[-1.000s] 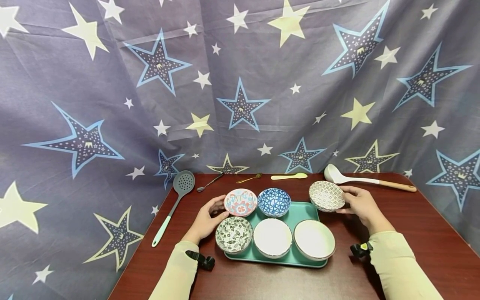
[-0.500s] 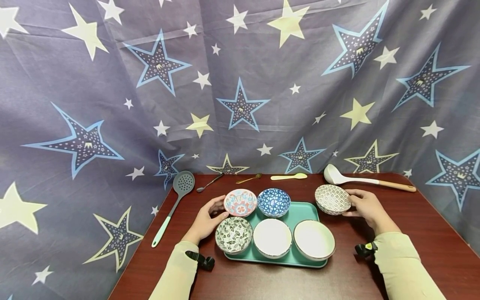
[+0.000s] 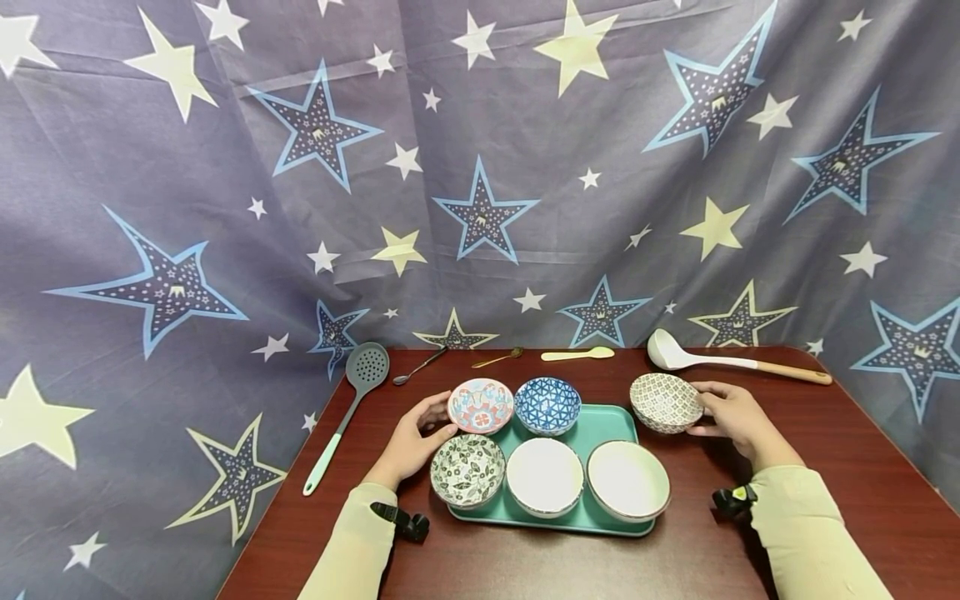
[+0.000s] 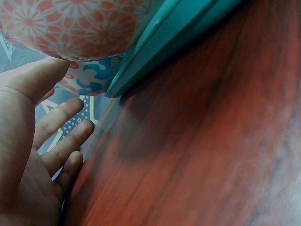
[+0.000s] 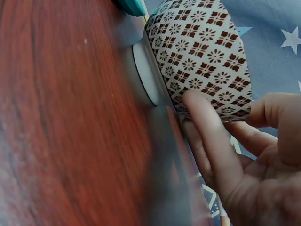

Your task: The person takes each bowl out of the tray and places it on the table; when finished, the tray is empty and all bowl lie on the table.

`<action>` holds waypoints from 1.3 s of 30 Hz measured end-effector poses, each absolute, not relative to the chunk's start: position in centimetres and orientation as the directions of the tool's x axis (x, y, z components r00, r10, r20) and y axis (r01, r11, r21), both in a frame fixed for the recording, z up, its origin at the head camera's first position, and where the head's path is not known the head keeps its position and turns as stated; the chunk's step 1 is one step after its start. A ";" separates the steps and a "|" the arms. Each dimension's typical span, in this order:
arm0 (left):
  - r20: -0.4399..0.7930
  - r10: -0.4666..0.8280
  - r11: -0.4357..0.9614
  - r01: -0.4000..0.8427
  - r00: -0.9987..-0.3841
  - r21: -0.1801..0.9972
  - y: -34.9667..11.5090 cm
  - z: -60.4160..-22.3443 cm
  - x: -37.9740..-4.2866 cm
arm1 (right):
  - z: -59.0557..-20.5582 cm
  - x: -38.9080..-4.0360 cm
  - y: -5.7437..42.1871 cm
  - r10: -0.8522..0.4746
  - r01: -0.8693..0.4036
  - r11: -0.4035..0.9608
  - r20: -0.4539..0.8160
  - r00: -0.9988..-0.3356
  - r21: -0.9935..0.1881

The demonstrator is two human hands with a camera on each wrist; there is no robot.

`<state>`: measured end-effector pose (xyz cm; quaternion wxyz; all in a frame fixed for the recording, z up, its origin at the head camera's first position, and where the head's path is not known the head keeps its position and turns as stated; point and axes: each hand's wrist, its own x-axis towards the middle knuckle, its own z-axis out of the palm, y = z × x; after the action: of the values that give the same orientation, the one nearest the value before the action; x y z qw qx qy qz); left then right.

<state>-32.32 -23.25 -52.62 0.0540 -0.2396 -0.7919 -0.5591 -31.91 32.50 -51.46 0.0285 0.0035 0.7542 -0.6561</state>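
Observation:
My right hand (image 3: 735, 419) holds a small bowl (image 3: 666, 403) with a brown-on-white pattern by its right side, beyond the tray's right edge. In the right wrist view the bowl (image 5: 202, 61) has its white foot ring close over the table; one finger (image 5: 207, 127) lies along its wall and the thumb is at its rim. My left hand (image 3: 411, 439) is at the left side of a pink bowl (image 3: 481, 406), fingers relaxed. In the left wrist view, the thumb tip overlaps a bowl wall (image 4: 75, 28) with red-and-white flowers, and three other fingers (image 4: 70, 141) are spread apart.
A teal tray (image 3: 611, 421) carries the pink bowl, a blue bowl (image 3: 548, 406), a leaf-patterned bowl (image 3: 468, 471) and two white bowls (image 3: 545, 477). Around it lie a grey skimmer (image 3: 367, 367), small spoons (image 3: 577, 353) and a white ladle (image 3: 667, 350). A star-patterned cloth (image 3: 480, 117) hangs behind.
My right hand has carried the brown-patterned bowl a little to the right, away from the tray, then nearly stopped over the last half second. My left hand has stayed at the pink bowl.

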 end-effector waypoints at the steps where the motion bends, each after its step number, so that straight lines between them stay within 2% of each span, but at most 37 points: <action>1: 0.352 0.318 0.262 0.439 -0.880 0.859 -23.3 -52.6 -32.3 | -51.4 -31.9 32.5 -0.034 0.047 0.142 -0.052 -0.998 -0.989; 9: 0.339 0.312 0.274 0.425 -0.888 0.863 -23.2 -52.4 -32.0 | -51.3 -31.9 32.9 -0.057 0.053 0.196 -0.065 -0.996 -0.979; 24: 0.333 0.310 0.243 0.413 -0.891 0.878 -23.1 -52.2 -31.9 | -48.8 -31.2 32.8 0.037 -0.112 0.372 0.136 -0.990 -0.922; 31: 0.340 0.319 0.226 0.419 -0.885 0.879 -23.2 -52.3 -32.1 | -47.0 -30.9 31.8 0.080 -0.118 0.518 0.186 -0.979 -0.847; 35: 0.345 0.320 0.226 0.425 -0.882 0.876 -23.3 -52.4 -32.2 | -46.1 -31.1 31.0 0.071 -0.136 0.580 0.217 -0.974 -0.803; 39: 0.336 0.313 0.235 0.415 -0.889 0.879 -23.3 -52.4 -32.1 | -45.0 -31.5 30.1 0.040 -0.173 0.569 0.237 -0.971 -0.804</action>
<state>-32.12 -23.25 -52.38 0.0445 -0.2319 -0.7846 -0.5734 -31.54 30.08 -45.02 -0.1150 -0.0379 0.8782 -0.4627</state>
